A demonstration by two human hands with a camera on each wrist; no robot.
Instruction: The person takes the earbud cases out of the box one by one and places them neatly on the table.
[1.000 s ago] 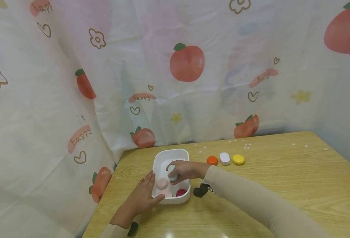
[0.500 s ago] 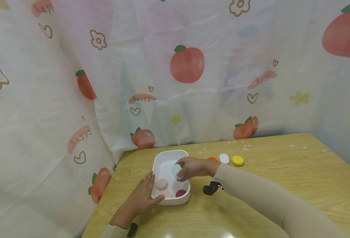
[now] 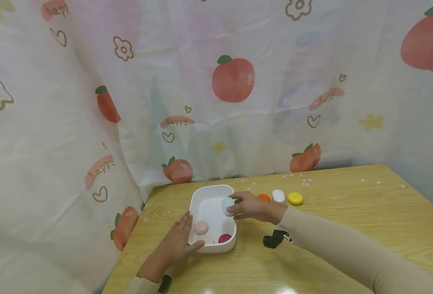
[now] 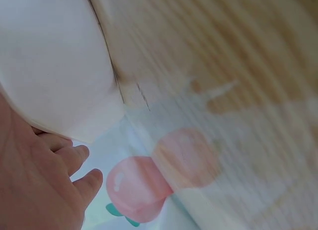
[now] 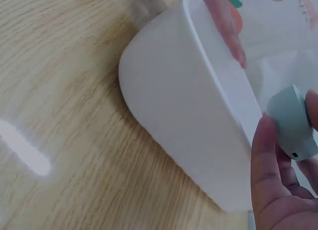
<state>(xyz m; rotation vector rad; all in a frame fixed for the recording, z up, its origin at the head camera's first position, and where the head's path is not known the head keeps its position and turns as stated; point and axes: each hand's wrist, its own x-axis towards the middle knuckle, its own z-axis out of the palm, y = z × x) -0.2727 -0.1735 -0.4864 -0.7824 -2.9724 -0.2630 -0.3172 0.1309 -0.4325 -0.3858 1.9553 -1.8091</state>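
My right hand (image 3: 251,206) pinches a pale mint, rounded earbud case (image 3: 228,206) over the right side of a white bin (image 3: 236,241). In the right wrist view, the case (image 5: 289,118) shows a seam and a small dark port, with my thumb and fingers on either side of it. My left hand (image 3: 176,241) rests against the bin's left side, fingers extended along the wall and thumb spread at the front corner. Inside the bin lie a pale pink case (image 3: 201,227), a second pale pink piece (image 3: 206,239) and a crimson one (image 3: 224,238).
Right of the bin, an orange rounded piece (image 3: 263,197), a white one (image 3: 278,196) and a yellow one (image 3: 295,199) lie in a row on the wooden table (image 3: 349,212). A fruit-printed curtain (image 3: 268,134) hangs behind the table and at its left.
My right hand has moved right and slightly back with the mint earbud case, from the bin's middle to its right rim. My left hand has stayed against the bin.
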